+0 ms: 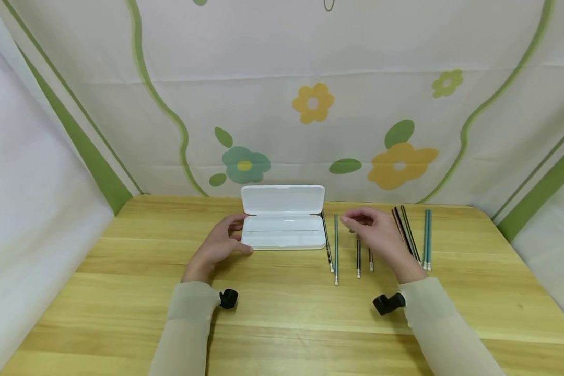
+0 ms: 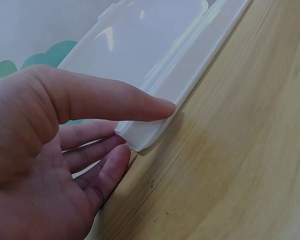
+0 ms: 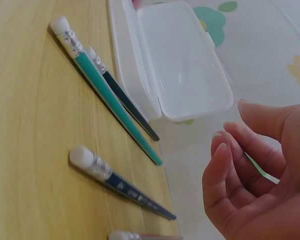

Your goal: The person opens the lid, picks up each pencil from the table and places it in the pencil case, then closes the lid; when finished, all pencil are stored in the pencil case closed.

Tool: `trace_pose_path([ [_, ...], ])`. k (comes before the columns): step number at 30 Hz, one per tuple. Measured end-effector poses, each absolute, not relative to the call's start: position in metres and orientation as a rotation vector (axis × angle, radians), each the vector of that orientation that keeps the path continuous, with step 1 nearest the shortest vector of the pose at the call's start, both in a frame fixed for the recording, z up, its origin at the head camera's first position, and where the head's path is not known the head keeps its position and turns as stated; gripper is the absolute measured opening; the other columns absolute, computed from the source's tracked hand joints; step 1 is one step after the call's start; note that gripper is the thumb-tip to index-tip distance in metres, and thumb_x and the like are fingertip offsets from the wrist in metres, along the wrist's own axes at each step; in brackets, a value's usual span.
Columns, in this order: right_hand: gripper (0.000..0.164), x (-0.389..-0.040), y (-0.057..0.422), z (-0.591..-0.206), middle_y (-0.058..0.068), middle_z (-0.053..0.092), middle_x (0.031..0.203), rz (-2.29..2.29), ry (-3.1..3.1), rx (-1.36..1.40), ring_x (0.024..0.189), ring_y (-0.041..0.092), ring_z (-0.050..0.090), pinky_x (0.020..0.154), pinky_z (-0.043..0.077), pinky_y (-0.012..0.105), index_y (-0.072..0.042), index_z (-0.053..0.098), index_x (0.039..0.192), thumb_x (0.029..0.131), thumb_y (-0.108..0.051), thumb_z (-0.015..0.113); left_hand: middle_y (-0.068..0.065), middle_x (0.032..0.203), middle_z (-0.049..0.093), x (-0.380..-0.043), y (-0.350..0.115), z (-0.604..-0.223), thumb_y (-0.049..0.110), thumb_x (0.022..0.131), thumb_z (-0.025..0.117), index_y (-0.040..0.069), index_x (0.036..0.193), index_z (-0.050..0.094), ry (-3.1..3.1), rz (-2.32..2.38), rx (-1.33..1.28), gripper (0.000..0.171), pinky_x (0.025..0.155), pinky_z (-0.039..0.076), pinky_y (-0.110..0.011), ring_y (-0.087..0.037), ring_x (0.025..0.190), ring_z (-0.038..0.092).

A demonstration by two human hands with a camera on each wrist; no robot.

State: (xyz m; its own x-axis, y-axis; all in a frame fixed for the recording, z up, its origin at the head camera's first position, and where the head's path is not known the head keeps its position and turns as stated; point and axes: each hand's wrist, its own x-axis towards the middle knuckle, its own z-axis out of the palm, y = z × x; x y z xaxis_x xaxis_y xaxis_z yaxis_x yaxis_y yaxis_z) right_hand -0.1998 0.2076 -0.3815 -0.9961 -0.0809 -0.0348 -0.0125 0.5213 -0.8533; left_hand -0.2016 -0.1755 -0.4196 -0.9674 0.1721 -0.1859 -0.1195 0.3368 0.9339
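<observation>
A white plastic pencil case (image 1: 282,243) lies on the table with its lid (image 1: 283,200) raised at the back. My left hand (image 1: 221,241) holds its left end. In the left wrist view the thumb (image 2: 140,102) lies over the front edge while the other fingers touch the end wall. My right hand (image 1: 379,233) hovers over the pencils with fingers loosely bent and nothing in them. Nearest the case are a black pencil (image 1: 328,243) and a green pencil (image 1: 336,250). Another black pencil (image 1: 359,259) and a reddish-brown pencil (image 1: 371,260) lie partly under the right hand.
Right of my right hand lie several dark pencils (image 1: 410,237) in a loose group, beside two teal pencils (image 1: 427,240). Eraser ends point toward me. A flower-patterned cloth (image 1: 272,104) hangs behind the wooden table (image 1: 291,313).
</observation>
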Motion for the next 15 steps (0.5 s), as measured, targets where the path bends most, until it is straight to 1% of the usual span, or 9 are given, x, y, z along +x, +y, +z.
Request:
trace_pose_path([
  [6, 0.048, -0.19, 0.229, -0.384, 0.013, 0.071, 0.123, -1.585, 2.654, 0.028, 0.101, 0.027, 0.069, 0.081, 0.063, 0.033, -0.012, 0.072, 0.131, 0.101, -0.049, 0.073, -0.021, 0.156, 0.05, -0.202, -0.175, -0.419, -0.003, 0.081, 0.085, 0.008, 0.162, 0.043, 2.356, 1.66, 0.022, 0.092, 0.117, 0.047, -0.054, -0.042, 0.136, 0.056],
  [10, 0.052, -0.183, 0.242, -0.387, 0.008, 0.071, 0.12, -1.65, 2.619, 0.127, 0.101, 0.024, 0.071, 0.082, 0.064, 0.032, -0.01, 0.069, 0.134, 0.101, -0.05, 0.072, -0.022, 0.157, 0.049, -0.202, -0.175, -0.417, -0.004, 0.081, 0.084, 0.007, 0.162, 0.042, 2.352, 1.661, 0.032, 0.092, 0.117, 0.047, -0.054, -0.043, 0.137, 0.056],
  [13, 0.054, -0.177, 0.251, -0.389, -0.003, 0.071, 0.113, -1.692, 2.606, 0.175, 0.098, 0.02, 0.072, 0.082, 0.064, 0.032, -0.008, 0.067, 0.137, 0.102, -0.048, 0.072, -0.022, 0.156, 0.05, -0.202, -0.174, -0.417, -0.004, 0.081, 0.084, 0.007, 0.162, 0.043, 2.357, 1.657, 0.032, 0.091, 0.117, 0.047, -0.054, -0.042, 0.136, 0.056],
  [15, 0.055, -0.173, 0.257, -0.39, -0.006, 0.071, 0.11, -1.707, 2.603, 0.197, 0.096, 0.018, 0.072, 0.081, 0.064, 0.031, -0.007, 0.066, 0.138, 0.101, -0.048, 0.073, -0.021, 0.156, 0.05, -0.202, -0.174, -0.417, -0.004, 0.081, 0.084, 0.007, 0.161, 0.043, 2.363, 1.653, 0.029, 0.09, 0.116, 0.047, -0.053, -0.042, 0.136, 0.056],
])
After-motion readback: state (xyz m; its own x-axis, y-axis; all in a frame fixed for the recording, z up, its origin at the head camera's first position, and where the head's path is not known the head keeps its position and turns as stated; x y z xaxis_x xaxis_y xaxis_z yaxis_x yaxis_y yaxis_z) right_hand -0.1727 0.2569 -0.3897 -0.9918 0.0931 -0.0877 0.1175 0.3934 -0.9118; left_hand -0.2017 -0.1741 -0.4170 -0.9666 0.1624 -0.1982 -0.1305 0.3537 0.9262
